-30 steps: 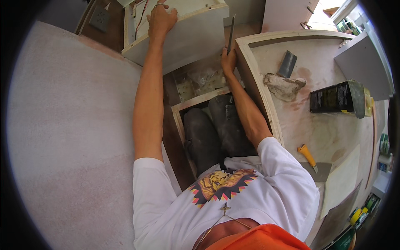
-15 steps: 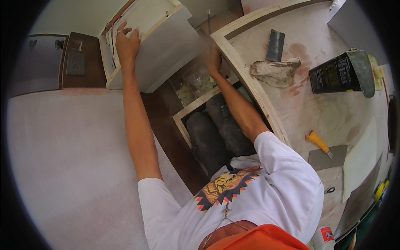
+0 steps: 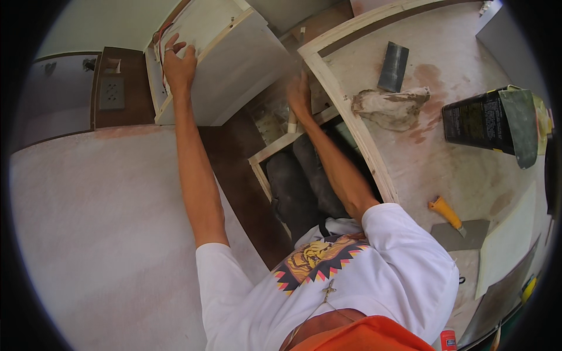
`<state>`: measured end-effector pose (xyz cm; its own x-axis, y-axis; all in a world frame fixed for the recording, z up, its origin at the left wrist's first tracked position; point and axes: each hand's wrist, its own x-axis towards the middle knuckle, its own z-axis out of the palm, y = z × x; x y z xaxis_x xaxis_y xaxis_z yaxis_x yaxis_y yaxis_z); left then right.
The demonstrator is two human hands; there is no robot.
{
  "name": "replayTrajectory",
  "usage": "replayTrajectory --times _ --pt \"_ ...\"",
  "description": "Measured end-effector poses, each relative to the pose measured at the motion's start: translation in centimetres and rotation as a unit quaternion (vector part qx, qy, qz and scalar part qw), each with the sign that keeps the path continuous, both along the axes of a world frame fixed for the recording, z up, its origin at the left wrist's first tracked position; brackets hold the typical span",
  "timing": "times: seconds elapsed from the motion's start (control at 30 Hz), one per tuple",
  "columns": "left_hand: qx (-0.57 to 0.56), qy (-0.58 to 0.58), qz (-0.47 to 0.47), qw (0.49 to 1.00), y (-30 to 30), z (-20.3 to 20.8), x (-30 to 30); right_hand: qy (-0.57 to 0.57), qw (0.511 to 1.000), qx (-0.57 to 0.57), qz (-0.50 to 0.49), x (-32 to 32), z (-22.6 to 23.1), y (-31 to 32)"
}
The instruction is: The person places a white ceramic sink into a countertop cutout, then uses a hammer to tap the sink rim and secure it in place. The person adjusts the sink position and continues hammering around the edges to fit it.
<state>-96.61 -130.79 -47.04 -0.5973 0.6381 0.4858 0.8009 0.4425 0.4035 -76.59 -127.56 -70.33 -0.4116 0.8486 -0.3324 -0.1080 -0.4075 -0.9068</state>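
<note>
My left hand (image 3: 180, 67) rests at the edge of a pale box-like cabinet (image 3: 234, 64) with a wooden rim, its fingers apart and slightly bent. Thin red and dark wires (image 3: 159, 44) run inside the cabinet beside those fingers. My right hand (image 3: 300, 96), smeared by motion, is low in the gap between the cabinet and a wood-edged worktop. It is closed around what looks like a slim stick-like tool (image 3: 302, 35). A pale cylindrical end (image 3: 291, 121) shows below the hand; the tool's exact kind is unclear.
On the worktop (image 3: 468, 169) at right lie a dark flat block (image 3: 393, 66), a dirty rag (image 3: 389, 108), a black can (image 3: 477, 120) and a yellow-handled scraper (image 3: 448, 213). A white panel (image 3: 99, 234) spans the left. A grey outlet (image 3: 112, 93) sits behind it.
My right hand has shifted slightly, and the tool's pale lower end now shows beneath it. The whole view has tilted a little; my left hand keeps its place on the cabinet.
</note>
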Motion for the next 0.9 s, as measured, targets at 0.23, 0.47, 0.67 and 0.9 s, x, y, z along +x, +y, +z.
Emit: replayTrajectory --times 0.23,0.47,0.67,0.9 --pt "-0.004 0.015 -0.002 1.0 0.2 0.3 0.1 0.13 0.978 -0.16 -0.012 0.0 -0.2 -1.1" --pt "0.01 -0.003 -0.007 1.0 0.3 0.2 0.4 0.138 0.975 -0.175 0.0 0.5 -0.8 -0.7" --pt "0.002 -0.004 -0.001 1.0 0.2 0.3 0.2 0.145 0.974 -0.176 0.013 0.6 -1.1 -0.7" --pt "-0.011 0.012 0.007 1.0 0.3 0.4 0.8 0.095 0.979 -0.174 0.055 0.4 -0.7 -0.4"
